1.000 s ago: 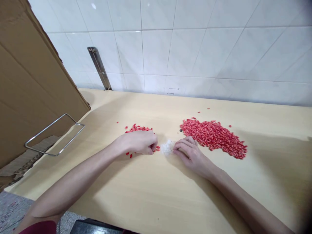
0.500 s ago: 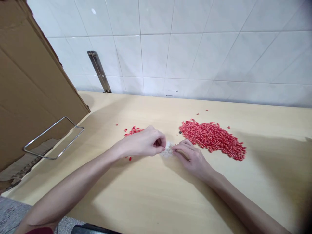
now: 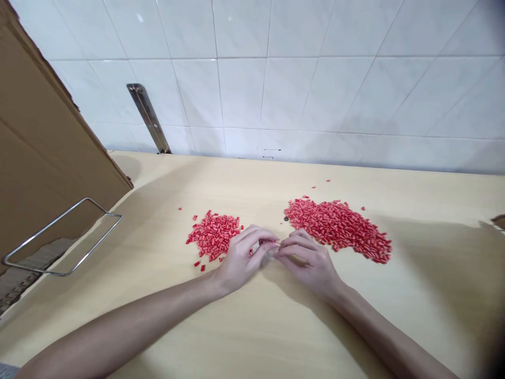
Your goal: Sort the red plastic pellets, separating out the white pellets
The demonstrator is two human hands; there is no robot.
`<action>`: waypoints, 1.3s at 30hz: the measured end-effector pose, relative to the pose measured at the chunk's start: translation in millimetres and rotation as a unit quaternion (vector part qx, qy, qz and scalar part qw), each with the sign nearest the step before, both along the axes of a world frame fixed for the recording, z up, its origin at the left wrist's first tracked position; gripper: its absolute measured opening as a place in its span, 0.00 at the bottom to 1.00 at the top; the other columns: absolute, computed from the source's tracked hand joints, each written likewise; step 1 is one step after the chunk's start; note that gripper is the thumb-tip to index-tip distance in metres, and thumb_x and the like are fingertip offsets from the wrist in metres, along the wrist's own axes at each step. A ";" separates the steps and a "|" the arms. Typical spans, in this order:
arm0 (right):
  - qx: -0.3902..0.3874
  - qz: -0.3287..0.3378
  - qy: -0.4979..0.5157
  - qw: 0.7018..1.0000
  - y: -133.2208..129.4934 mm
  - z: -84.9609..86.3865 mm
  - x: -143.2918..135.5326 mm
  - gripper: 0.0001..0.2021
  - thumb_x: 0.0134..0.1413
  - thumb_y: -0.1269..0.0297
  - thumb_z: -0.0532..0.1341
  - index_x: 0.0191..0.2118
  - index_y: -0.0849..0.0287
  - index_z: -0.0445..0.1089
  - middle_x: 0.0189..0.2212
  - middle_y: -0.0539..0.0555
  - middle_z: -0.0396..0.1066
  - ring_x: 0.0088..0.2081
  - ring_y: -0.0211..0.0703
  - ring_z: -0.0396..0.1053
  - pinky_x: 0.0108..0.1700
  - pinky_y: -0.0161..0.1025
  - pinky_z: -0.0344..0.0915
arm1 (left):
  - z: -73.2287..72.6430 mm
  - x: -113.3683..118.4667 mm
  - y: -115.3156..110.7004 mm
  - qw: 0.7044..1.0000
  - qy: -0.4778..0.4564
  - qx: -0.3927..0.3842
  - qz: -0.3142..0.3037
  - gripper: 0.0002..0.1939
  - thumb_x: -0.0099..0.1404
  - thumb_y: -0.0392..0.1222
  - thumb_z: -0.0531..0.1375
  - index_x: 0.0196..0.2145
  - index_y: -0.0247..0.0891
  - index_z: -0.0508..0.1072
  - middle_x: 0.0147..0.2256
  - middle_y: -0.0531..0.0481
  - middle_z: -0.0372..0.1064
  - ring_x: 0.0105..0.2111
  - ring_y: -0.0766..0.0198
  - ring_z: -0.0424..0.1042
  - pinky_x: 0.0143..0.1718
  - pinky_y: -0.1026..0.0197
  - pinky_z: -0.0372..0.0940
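My left hand (image 3: pixel 246 258) is closed in a pinch at the middle of the table, beside a pile of small red tube-shaped pieces (image 3: pixel 213 234). Facing it, with fingertips almost touching, my right hand (image 3: pixel 310 260) pinches too. What either hand holds is too small and hidden to name. Some whitish, translucent material (image 3: pixel 270 255) shows between and under the fingertips, partly covered. A larger, elongated pile of red pieces (image 3: pixel 339 226) lies behind and to the right of my right hand. A small black ring (image 3: pixel 286 219) sits at its left end.
The pale wooden table (image 3: pixel 221 331) meets a white tiled wall (image 3: pixel 240 89). Cardboard (image 3: pixel 47 137) stands at the left, with a wire frame (image 3: pixel 79 263) in front of it. A metal bracket (image 3: pixel 149 118) is on the wall. Several loose red pieces lie around the piles.
My left hand has turned and come down, fingers now pointing at my right hand, uncovering the left red pile. More of the whitish material is hidden. The view has shifted slightly right.
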State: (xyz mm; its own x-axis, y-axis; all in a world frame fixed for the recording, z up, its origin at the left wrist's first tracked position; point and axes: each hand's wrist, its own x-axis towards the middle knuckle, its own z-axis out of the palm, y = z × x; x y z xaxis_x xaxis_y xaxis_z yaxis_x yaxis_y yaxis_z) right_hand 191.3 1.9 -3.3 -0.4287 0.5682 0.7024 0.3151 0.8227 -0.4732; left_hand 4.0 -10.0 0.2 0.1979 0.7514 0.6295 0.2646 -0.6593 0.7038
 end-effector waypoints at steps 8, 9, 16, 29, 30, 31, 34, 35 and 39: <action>-0.012 -0.003 0.058 0.998 1.3 -3.5 3.3 0.13 0.48 0.81 0.67 0.35 0.54 0.80 0.29 0.53 0.77 0.33 0.42 0.69 0.35 0.42 0.70 | 1.0 1.5 6.2 0.997 -0.026 -0.074 0.020 0.03 0.61 0.36 0.65 0.35 0.36 0.76 0.33 0.49 0.73 0.33 0.66 0.71 0.37 0.64 0.66; -0.013 -0.009 0.057 0.998 1.3 -3.4 3.6 0.12 0.48 0.80 0.67 0.34 0.54 0.80 0.28 0.54 0.76 0.32 0.42 0.69 0.34 0.42 0.69 | 1.0 1.7 6.2 0.997 -0.027 -0.075 0.021 0.03 0.61 0.36 0.65 0.34 0.36 0.76 0.33 0.48 0.73 0.32 0.66 0.70 0.37 0.64 0.66; -0.072 -0.044 0.082 0.993 -2.6 -0.7 3.0 0.08 0.48 0.78 0.68 0.31 0.56 0.80 0.24 0.53 0.73 0.28 0.40 0.67 0.30 0.40 0.66 | 0.8 3.1 6.3 0.994 -0.027 -0.105 0.020 0.05 0.64 0.36 0.62 0.38 0.38 0.77 0.34 0.49 0.75 0.35 0.66 0.73 0.39 0.64 0.67; -0.136 -0.059 0.122 0.981 -2.9 2.5 3.6 0.07 0.46 0.73 0.71 0.30 0.53 0.81 0.30 0.53 0.77 0.32 0.42 0.74 0.35 0.39 0.71 | 1.7 4.4 7.4 0.990 -0.004 -0.137 0.028 0.05 0.64 0.39 0.62 0.37 0.38 0.79 0.35 0.48 0.78 0.34 0.64 0.75 0.38 0.64 0.68; -0.138 -0.066 0.122 0.981 -2.9 2.7 4.0 0.06 0.46 0.73 0.71 0.30 0.53 0.81 0.30 0.53 0.76 0.32 0.42 0.74 0.35 0.39 0.70 | 2.1 4.2 7.1 0.990 -0.004 -0.138 0.027 0.05 0.64 0.39 0.63 0.37 0.38 0.79 0.35 0.48 0.78 0.34 0.64 0.75 0.37 0.64 0.68; -0.144 -0.070 0.120 0.980 -2.9 3.0 4.3 0.06 0.46 0.72 0.71 0.30 0.53 0.81 0.30 0.53 0.76 0.32 0.42 0.73 0.34 0.38 0.70 | 2.4 4.0 6.7 0.990 -0.005 -0.141 0.029 0.06 0.63 0.39 0.63 0.37 0.38 0.79 0.35 0.48 0.78 0.34 0.64 0.75 0.36 0.65 0.68; -0.170 -0.065 0.122 0.976 -3.4 3.6 5.2 0.05 0.48 0.71 0.70 0.31 0.53 0.81 0.28 0.52 0.76 0.30 0.42 0.73 0.32 0.38 0.70 | 3.7 3.2 5.3 0.989 -0.008 -0.146 0.029 0.06 0.62 0.39 0.64 0.37 0.37 0.78 0.33 0.49 0.78 0.32 0.65 0.75 0.35 0.65 0.68; -0.176 -0.062 0.124 0.975 -3.6 3.7 5.3 0.05 0.49 0.71 0.69 0.31 0.53 0.81 0.28 0.52 0.77 0.30 0.43 0.74 0.32 0.39 0.70 | 4.3 2.9 4.9 0.989 -0.007 -0.144 0.026 0.05 0.62 0.39 0.64 0.36 0.37 0.78 0.33 0.49 0.78 0.31 0.65 0.75 0.35 0.65 0.68; -0.195 -0.067 0.133 0.969 -3.4 3.9 5.3 0.04 0.49 0.71 0.69 0.31 0.53 0.80 0.29 0.53 0.78 0.31 0.44 0.75 0.36 0.41 0.71 | 6.9 1.8 4.4 0.992 -0.001 -0.127 0.019 0.04 0.62 0.38 0.64 0.35 0.38 0.79 0.33 0.49 0.79 0.31 0.65 0.75 0.37 0.64 0.69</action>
